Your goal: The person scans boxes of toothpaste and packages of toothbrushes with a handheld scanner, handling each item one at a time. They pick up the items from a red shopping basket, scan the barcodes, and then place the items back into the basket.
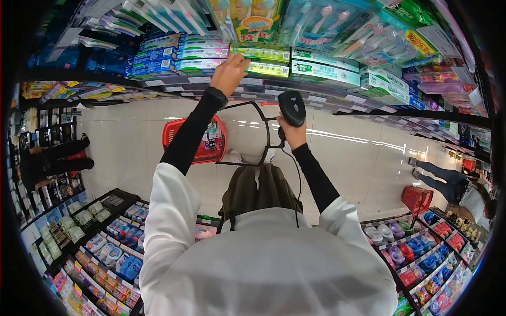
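My left hand [229,75] reaches to the shelf, its fingers curled at the left end of a yellow-green toothpaste box [268,69]. Thumb and fingertips close around the box's near end, which they partly hide. More toothpaste boxes lie stacked on either side: pink-and-white ones [203,53] to the left and a white-and-green one [324,76] to the right. In my right hand [293,131] is a black barcode scanner [292,108], gripped by its handle below the shelf edge. A cable [299,181] hangs from it toward my body.
Packaged toothbrushes [245,20] hang above the boxes. Below the shelf stands a red shopping basket [221,138] with goods inside, beside a black metal frame [268,126]. Shelves of bottles [124,263] lie behind me. Other people stand at far left [52,160] and right [448,181].
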`<act>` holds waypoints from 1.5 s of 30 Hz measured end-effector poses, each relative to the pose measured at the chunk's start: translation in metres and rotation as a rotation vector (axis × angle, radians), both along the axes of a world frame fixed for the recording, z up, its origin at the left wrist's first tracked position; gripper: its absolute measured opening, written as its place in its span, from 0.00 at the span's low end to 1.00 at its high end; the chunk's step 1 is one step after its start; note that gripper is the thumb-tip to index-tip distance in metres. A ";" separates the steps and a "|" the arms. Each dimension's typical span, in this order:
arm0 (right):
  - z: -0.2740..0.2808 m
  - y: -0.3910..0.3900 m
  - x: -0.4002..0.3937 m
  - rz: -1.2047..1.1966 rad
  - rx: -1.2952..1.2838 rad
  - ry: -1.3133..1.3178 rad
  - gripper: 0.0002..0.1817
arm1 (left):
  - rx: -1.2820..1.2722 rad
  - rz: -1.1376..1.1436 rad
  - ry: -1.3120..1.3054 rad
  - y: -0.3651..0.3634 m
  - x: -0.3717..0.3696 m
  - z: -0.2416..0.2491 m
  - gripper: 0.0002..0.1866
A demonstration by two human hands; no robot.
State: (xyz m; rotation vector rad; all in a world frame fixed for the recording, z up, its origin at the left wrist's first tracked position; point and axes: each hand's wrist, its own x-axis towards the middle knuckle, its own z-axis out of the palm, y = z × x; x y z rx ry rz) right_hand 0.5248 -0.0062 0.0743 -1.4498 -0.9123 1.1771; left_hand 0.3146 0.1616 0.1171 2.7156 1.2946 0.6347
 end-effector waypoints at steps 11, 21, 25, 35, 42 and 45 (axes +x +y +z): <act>0.015 -0.066 -0.012 0.180 -0.104 0.077 0.19 | 0.203 0.212 -0.186 -0.029 0.002 -0.023 0.19; -0.024 -0.120 -0.067 0.454 -0.244 0.065 0.13 | -0.360 0.542 -0.268 -0.288 -0.077 -0.174 0.23; -0.047 -0.142 -0.098 0.602 -0.233 -0.050 0.12 | -0.688 0.726 -0.147 -0.376 -0.135 -0.238 0.22; -0.121 -0.206 -0.229 0.600 -0.324 -0.211 0.11 | -0.986 0.832 -0.078 -0.446 -0.255 -0.296 0.20; -0.201 -0.240 -0.296 0.512 -0.602 -0.130 0.16 | -0.977 0.814 -0.116 -0.420 -0.288 -0.331 0.19; -0.235 -0.254 -0.305 0.497 -0.660 -0.095 0.15 | -0.967 0.881 -0.149 -0.392 -0.295 -0.355 0.21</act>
